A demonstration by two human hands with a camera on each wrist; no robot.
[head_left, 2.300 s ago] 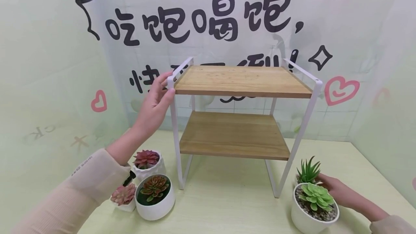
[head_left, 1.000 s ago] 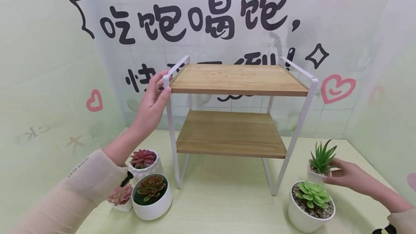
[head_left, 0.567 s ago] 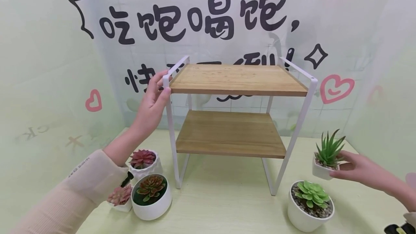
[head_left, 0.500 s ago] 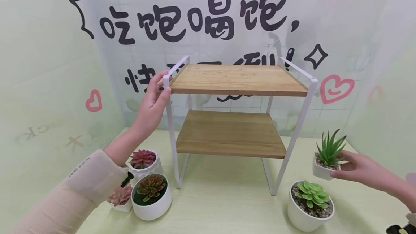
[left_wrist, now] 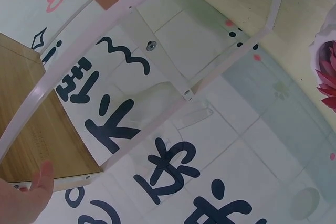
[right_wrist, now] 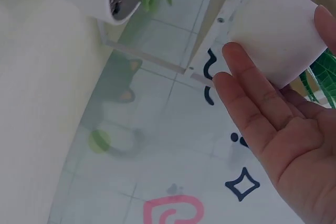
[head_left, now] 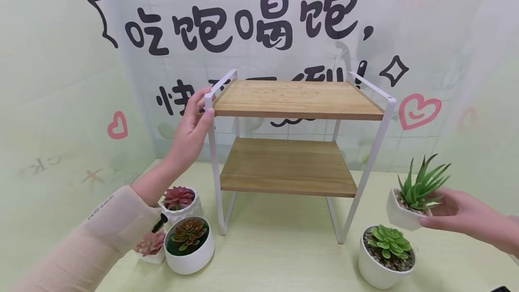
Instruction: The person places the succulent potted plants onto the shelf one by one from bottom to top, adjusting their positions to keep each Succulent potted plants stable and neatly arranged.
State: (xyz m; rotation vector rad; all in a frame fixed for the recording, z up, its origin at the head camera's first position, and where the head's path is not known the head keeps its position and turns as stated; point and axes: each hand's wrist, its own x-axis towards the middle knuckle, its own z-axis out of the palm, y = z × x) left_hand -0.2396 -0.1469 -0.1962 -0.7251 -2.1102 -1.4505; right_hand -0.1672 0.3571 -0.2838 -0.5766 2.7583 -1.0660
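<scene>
In the head view my left hand (head_left: 189,130) grips the front left corner of a two-tier shelf (head_left: 298,100), thumb on the front of the white frame and fingers behind it. At the right, my right hand (head_left: 466,213) holds a spiky green potted succulent (head_left: 421,186) by its small white pot, tilted and raised above the table. The right wrist view shows the white pot (right_wrist: 278,30) between thumb and fingers. Just below it in the head view stands a round white pot with a light green rosette succulent (head_left: 387,256).
Left of the shelf stand a dark red succulent (head_left: 178,198) in a textured white pot, a brown-green one (head_left: 189,242) in a round pot, and a pink one (head_left: 151,243) partly behind the sleeve. The pale table (head_left: 279,256) backs onto a printed curtain (head_left: 259,17).
My right hand has lifted the spiky succulent from behind the light green one, moving it up and to the right and tilting it. The left hand keeps its grip on the shelf frame.
</scene>
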